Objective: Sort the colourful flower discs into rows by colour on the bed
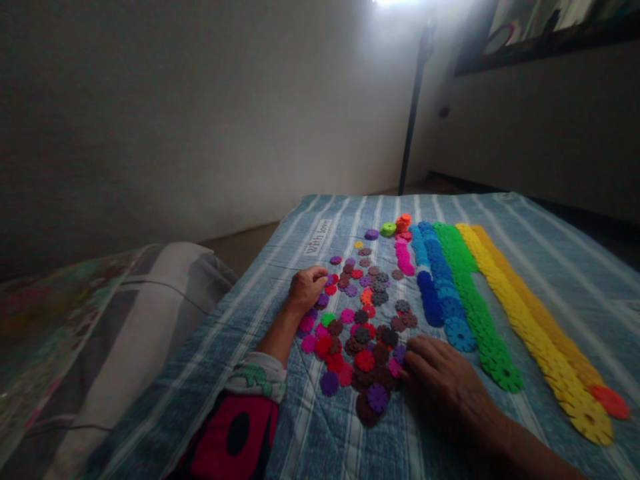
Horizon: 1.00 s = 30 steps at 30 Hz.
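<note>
A blue striped cloth (565, 283) is spread beneath many flower-edged plastic discs. Overlapping rows (465, 293), sorted by colour, are laid between one and four o'clock of a mixed heap (364, 360) of loose purple, brown, red, pink and grey discs. At the heap's four o'clock, the right hand (445, 380) is placed with fingers curled against its edge; whether a disc is gripped cannot be told. At ten o'clock, the left hand (304, 291) is held with fingertips drawn together beside small discs; a grip cannot be confirmed. The discs are judged to be light, fairly stiff, smooth and not easily broken, best pinched by the notched rim and slid from overlapping neighbours. At eleven o'clock, "With love" can be read on a pale label (319, 238); no brand is seen.
</note>
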Motion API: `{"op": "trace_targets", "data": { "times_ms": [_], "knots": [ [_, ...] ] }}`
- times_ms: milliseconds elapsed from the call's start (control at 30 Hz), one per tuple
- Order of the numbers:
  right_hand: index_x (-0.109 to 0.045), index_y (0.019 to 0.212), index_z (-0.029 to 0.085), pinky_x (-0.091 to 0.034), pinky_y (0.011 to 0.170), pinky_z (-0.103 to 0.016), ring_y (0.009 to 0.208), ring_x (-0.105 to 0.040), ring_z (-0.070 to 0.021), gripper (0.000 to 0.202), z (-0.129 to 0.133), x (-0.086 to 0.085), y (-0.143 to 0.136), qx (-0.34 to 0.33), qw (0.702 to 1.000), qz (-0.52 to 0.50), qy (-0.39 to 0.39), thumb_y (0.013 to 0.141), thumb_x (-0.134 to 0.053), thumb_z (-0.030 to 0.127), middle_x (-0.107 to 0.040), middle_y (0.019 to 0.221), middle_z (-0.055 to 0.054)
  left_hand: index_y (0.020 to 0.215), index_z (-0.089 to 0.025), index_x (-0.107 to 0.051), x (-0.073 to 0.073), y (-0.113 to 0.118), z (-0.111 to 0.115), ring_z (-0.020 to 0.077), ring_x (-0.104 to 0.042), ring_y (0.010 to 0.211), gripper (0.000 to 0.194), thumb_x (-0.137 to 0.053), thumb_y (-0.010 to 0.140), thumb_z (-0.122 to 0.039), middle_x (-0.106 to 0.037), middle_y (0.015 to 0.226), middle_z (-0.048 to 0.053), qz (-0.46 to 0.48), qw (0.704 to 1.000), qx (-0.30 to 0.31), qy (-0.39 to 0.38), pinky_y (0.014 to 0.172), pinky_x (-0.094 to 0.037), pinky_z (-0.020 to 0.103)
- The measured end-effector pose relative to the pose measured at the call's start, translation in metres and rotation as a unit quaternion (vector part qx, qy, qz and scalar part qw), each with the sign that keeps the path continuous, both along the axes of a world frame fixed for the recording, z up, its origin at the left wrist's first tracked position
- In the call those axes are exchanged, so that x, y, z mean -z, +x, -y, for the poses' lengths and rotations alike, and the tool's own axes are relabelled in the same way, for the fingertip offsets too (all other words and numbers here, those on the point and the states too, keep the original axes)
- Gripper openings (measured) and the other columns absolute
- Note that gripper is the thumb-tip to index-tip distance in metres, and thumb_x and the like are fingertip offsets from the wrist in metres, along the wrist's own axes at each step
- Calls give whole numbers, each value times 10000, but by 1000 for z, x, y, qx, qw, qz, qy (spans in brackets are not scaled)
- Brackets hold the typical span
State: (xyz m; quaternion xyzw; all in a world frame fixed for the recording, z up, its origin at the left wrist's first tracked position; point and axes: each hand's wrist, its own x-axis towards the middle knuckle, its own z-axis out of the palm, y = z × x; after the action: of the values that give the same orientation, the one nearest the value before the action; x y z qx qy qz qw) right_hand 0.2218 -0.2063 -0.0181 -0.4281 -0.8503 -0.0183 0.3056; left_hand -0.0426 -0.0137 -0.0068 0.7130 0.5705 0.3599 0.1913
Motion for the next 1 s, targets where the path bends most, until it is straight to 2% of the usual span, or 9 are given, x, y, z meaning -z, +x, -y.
{"op": "trace_targets", "data": {
  "times_ms": [667, 1000],
  "knots": [
    [-573, 832, 187, -430, 671, -334, 756, -535, -199, 181, 0, 2, 2, -15, 1000, -6, -17, 940, -444, 122, -593, 838, -66, 818, -182, -719, -4, 2, 4, 186, -655, 747, 250, -519, 694, -267, -717, 764, 22, -7, 1000, -3, 7, 758, -515, 298],
    [-554, 806, 190, -414, 645, -327, 716, -520, -194, 187, 0, 1, 0, -9, 1000, -15, 7, 932, -438, 113, -581, 794, -56, 802, -180, -719, -6, 3, 5, 184, -665, 742, 224, -534, 695, -248, -722, 765, 26, -2, 1000, -5, 10, 742, -520, 292]
  ]
}}
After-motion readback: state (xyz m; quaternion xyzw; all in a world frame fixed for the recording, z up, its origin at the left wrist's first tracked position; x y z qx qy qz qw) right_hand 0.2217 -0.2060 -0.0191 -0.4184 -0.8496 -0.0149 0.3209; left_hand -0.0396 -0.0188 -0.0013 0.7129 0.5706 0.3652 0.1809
